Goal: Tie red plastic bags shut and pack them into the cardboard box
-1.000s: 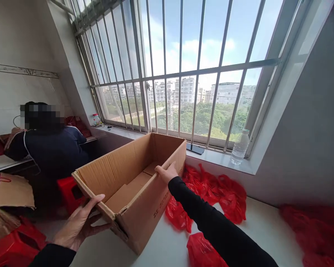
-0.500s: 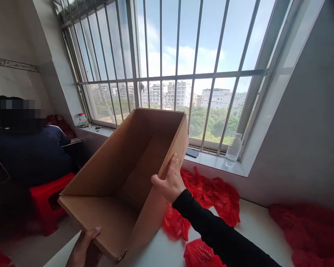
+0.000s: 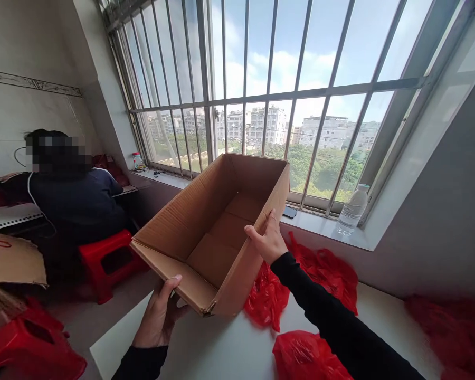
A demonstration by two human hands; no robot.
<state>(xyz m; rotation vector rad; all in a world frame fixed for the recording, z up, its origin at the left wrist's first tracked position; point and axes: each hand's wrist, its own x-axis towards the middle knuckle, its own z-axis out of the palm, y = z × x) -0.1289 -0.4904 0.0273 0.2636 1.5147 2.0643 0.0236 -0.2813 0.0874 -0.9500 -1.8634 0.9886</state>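
An open-topped cardboard box (image 3: 237,285) is held up, tilted, over the white table (image 3: 190,351); nothing shows inside it. My left hand (image 3: 158,311) grips its near end wall, thumb over the rim and fingers underneath, partly hidden. On the right side wall, my right hand (image 3: 267,240) is clamped over the top edge, thumb inside and fingers outside. Crumpled red plastic bags (image 3: 324,274) lie behind and to the right of the box, and another red plastic bag (image 3: 304,353) rests below my right forearm.
Along the barred window, the sill (image 3: 316,227) carries a water bottle (image 3: 353,211) and a dark phone-like slab (image 3: 290,212). A seated person (image 3: 75,200) is at the left on a red stool (image 3: 106,258). Another red stool (image 3: 35,338) and torn cardboard (image 3: 18,258) stand nearer.
My view has shifted left, so the box, hands and window sit farther right in the picture. The box's inside floor shows more, and more of my left hand and sleeve is visible.
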